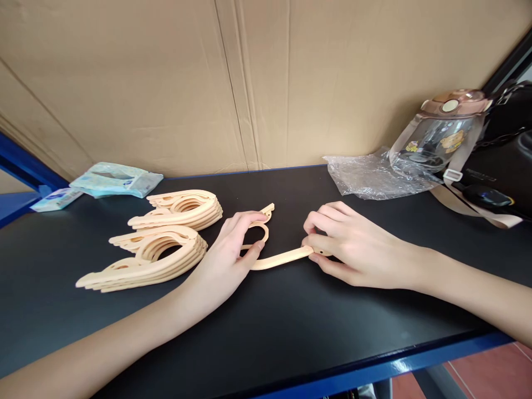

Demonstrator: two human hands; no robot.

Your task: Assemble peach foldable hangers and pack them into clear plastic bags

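- Frame centre: our left fingers [254, 255] grip a smooth, ringed beige piece [282, 258].
- Right of centre: our right fingers [332, 267] pinch its slim end.
- Left: we see two layered, arched stacks [174, 264].

A clear bottle [434, 133] (brown-lidded, strapped) stands beside crumpled plastic wrap [368, 176] and a black bag [505, 158].

Left hand [233, 244]: back turned up, fingers [243, 220] bent and close together, reaching forward and right, thumb [253, 256] stretched nearer body, gap between thumb and index; bare left forearm [128, 327] slanting back and left from hand

Right hand [353, 244]: right of left hand, not touching it, knuckles raised, fingers curled, thumb and index pinched; bare right forearm [461, 280] running back and right from hand
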